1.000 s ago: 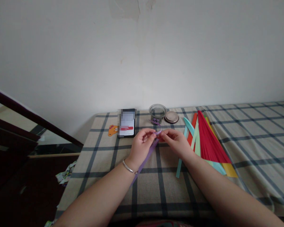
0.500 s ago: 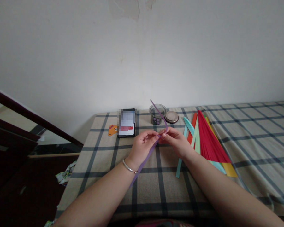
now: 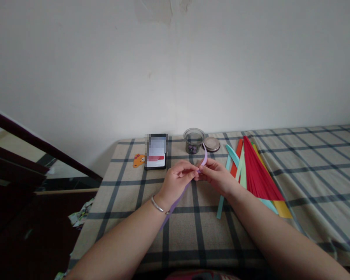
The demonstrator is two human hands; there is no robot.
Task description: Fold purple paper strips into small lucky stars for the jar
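Observation:
Between my fingertips is a purple paper strip [image 3: 204,154], one end curving up past my right hand and the long part trailing down beneath my left wrist. My left hand [image 3: 179,177] pinches it, thumb against fingers, with a silver bangle on the wrist. My right hand [image 3: 217,175] also grips the strip, its fingertips meeting those of the left. The exact spot where both hold it is partly hidden by the fingers. Just beyond my hands stands a clear jar [image 3: 194,140] with small purple pieces inside, and its round lid [image 3: 212,144] lies beside it.
A phone [image 3: 157,151] with a blurred screen lies left, next to a bear-shaped cutout [image 3: 139,160]. To the right a fan of red strips [image 3: 258,175] overlaps yellow ones; orange strips [image 3: 237,157] and light-blue strips [image 3: 221,206] lie nearer. A checked cloth [image 3: 128,202] covers the table against the wall.
The strip's free end above my right hand has become shorter and now curls beside the jar rather than standing up across it. My hands have stayed in nearly the same place.

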